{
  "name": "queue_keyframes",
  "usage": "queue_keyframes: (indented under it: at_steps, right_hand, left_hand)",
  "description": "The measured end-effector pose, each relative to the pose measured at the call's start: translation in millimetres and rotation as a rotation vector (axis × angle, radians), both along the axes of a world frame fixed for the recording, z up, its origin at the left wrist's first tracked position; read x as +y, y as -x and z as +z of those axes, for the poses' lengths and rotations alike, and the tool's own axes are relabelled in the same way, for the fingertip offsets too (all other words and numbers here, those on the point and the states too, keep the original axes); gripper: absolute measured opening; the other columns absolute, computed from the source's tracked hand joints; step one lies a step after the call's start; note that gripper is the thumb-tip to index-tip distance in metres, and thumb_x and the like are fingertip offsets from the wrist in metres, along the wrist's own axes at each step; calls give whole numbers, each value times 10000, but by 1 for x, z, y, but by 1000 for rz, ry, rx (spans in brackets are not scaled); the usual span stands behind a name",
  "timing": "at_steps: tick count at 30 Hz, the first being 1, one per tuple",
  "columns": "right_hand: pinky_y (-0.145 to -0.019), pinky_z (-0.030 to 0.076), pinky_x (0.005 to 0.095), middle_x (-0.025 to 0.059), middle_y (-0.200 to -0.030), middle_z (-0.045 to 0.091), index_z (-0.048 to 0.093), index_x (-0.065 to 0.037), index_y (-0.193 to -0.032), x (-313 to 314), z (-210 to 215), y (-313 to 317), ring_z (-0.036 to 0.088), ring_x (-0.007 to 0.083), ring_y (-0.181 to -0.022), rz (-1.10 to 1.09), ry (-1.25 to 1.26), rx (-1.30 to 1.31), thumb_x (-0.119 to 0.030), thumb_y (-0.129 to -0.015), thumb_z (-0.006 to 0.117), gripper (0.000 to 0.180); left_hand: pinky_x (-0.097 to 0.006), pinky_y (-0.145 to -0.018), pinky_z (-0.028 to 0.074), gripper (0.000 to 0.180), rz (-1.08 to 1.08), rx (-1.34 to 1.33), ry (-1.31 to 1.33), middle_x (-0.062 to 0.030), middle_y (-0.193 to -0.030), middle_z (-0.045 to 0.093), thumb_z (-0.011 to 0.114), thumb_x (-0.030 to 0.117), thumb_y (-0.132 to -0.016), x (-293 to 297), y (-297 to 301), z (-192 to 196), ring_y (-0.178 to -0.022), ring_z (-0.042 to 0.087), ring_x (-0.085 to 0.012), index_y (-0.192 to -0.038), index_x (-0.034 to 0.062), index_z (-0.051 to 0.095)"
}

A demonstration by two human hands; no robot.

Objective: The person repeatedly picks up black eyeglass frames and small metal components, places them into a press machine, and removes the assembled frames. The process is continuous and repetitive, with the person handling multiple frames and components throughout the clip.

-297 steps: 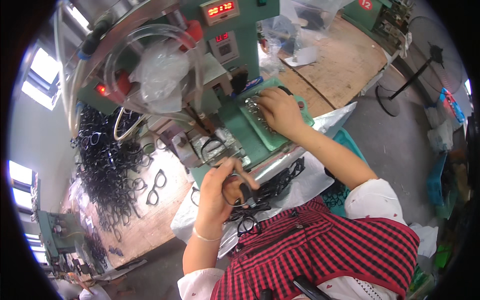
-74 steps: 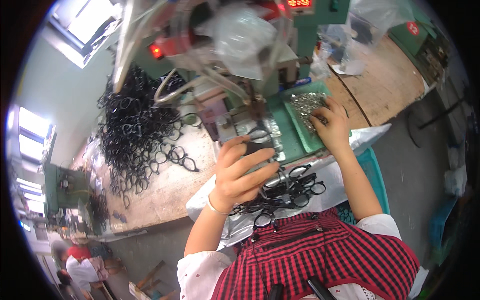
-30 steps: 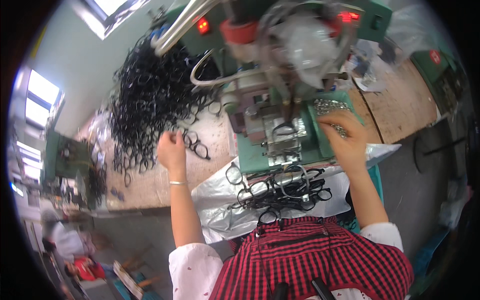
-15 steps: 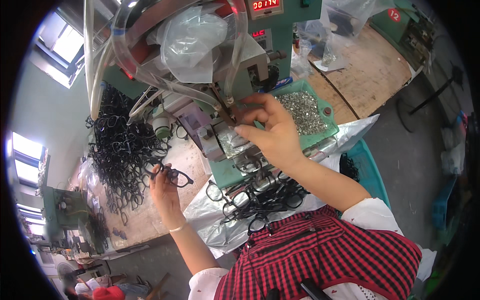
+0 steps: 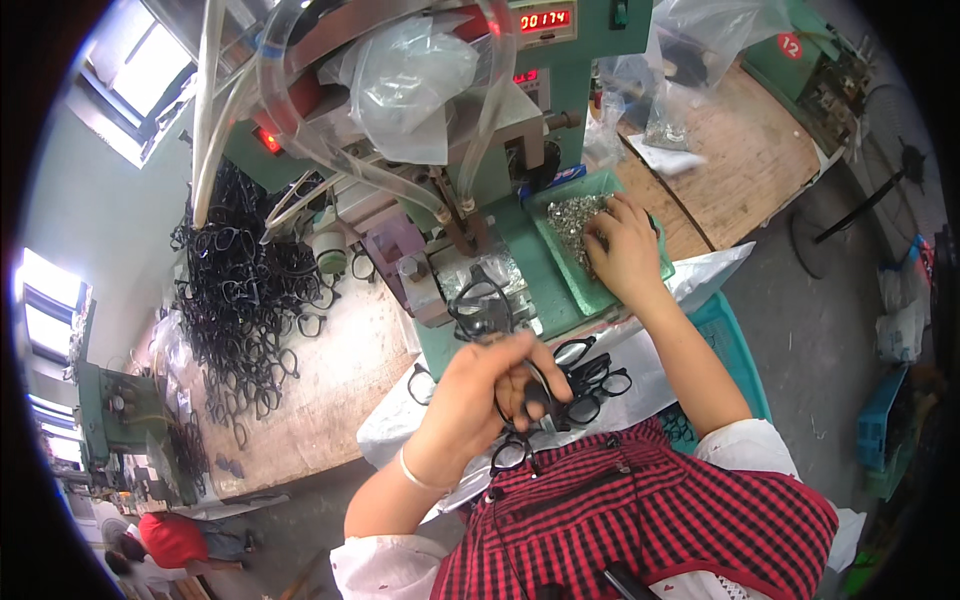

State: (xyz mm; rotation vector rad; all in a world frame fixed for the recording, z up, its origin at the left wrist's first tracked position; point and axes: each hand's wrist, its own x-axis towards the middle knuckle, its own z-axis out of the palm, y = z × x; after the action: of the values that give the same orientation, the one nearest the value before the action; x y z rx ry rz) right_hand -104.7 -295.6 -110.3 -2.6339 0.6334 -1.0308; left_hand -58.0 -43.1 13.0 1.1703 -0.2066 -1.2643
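My left hand [image 5: 480, 390] is closed round a black eyeglass frame [image 5: 480, 297], one rim of which sticks up beyond my fingers in front of the machine's metal work block [image 5: 468, 270]. Over at the green tray [image 5: 590, 293], my right hand [image 5: 628, 250] has its fingers bent down into a heap of small shiny metal parts [image 5: 572, 218]. Whether a part is pinched between those fingertips is hidden. Below my left hand, several black eyeglass frames [image 5: 590, 385] lie on a silvery sheet [image 5: 385, 425] near my checked apron.
A tangled pile of black frames [image 5: 240, 290] covers the bench to the left. Clear hoses [image 5: 350, 172] and a plastic bag [image 5: 410, 85] hang on the green machine [image 5: 600, 40]. A turquoise crate [image 5: 738, 350] stands to my right. A person in red [image 5: 172, 540] is at lower left.
My left hand has brought an eyeglass frame rightward from beside the pile to the front of the machine. My right hand has left the work block and moved right into the parts tray.
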Motion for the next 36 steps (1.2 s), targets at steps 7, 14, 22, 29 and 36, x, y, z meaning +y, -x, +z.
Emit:
queue_keyframes:
  at_steps: [7, 14, 22, 29, 36]
  right_hand:
    - [-943, 459, 472, 163, -1165, 636, 714, -90, -844, -8, -5, 10, 531, 355, -1225, 7, -249, -46, -139, -739, 748, 121]
    - [-934, 463, 471, 155, -1180, 636, 707, -66, -837, -1, -3, 0, 547, 355, -1205, 32, 36, 19, -139, -746, 721, 117]
    - [-780, 504, 358, 104, -884, 678, 681, -43, -905, 2, -4, 15, 647, 267, -853, 79, -196, -154, -83, -808, 684, 104]
    - [-793, 516, 334, 109, -905, 711, 705, -23, -955, 24, 14, -8, 676, 237, -848, 132, -286, -252, -85, -843, 672, 132]
    - [-824, 511, 335, 125, -940, 716, 726, -23, -998, 15, 4, 10, 679, 243, -885, 100, -358, -200, -55, -851, 672, 160]
  left_hand:
    - [-192, -441, 388, 352, 43, 28, -175, -135, -738, 695, 457, 254, -1007, -17, -4, 5, -498, 539, -109, -826, 9, 633]
    - [-206, -453, 387, 349, 43, 40, -158, -133, -759, 703, 469, 259, -1014, -13, -5, 1, -525, 555, -117, -849, 11, 649]
    - [-249, -656, 483, 138, 682, -550, -95, -50, -732, 678, 655, 131, -918, 70, -42, -69, -707, 619, -127, -875, 2, 682]
    - [-288, -889, 474, 335, 873, -1039, 6, -116, -1216, 596, 734, 136, -873, 31, -180, -107, -1031, 597, -166, -1160, -8, 638]
    - [-239, -774, 467, 261, 898, -799, 218, -31, -931, 674, 746, 165, -888, 20, -196, -110, -834, 584, -92, -1033, -22, 636]
